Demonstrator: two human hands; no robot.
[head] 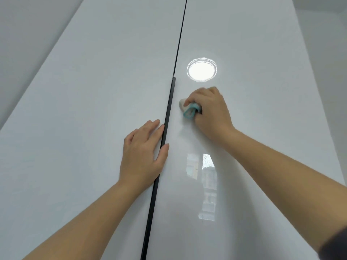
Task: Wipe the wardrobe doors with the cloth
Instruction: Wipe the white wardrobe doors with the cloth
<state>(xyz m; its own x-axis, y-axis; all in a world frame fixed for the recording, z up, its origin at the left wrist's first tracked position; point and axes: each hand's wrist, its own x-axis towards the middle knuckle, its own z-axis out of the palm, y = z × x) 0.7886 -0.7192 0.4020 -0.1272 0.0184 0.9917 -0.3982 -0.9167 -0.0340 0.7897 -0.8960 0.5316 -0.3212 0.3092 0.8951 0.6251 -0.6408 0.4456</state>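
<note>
Hands, both bare, are raised against two glossy pale grey wardrobe doors seen from below. Left hand [144,152], centre of the frame: open, fingers straight and close together, palm flat on the left door [84,109]; its index finger lies along the black handle strip [170,102], and its thumb crosses that strip towards the right door [262,109]. Right hand [208,111], just above and to the right of the left hand: fingers curled round the cloth [189,110], gripping it and pressing it on the right door near that door's inner edge.

Cloth: soft, bunched into a small wad; a whitish corner and a folded loop with a turquoise edge protrude from the fist on the side towards the strip; the rest is hidden under the hand.

Doors: flat, smooth, tall panels, narrowing towards the top of the frame; a thin dark gap [181,34] separates them in the upper half; the handle strip, a narrow, straight matt black profile, runs from mid-frame down to the lower edge.

Right door surface: a round bright lamp reflection [201,69] just above the right hand; a blurred rectangular window reflection [207,184] below it, between the forearms.

Dark sleeve [336,243], lower right corner; plain pale wall [22,34], upper left.
</note>
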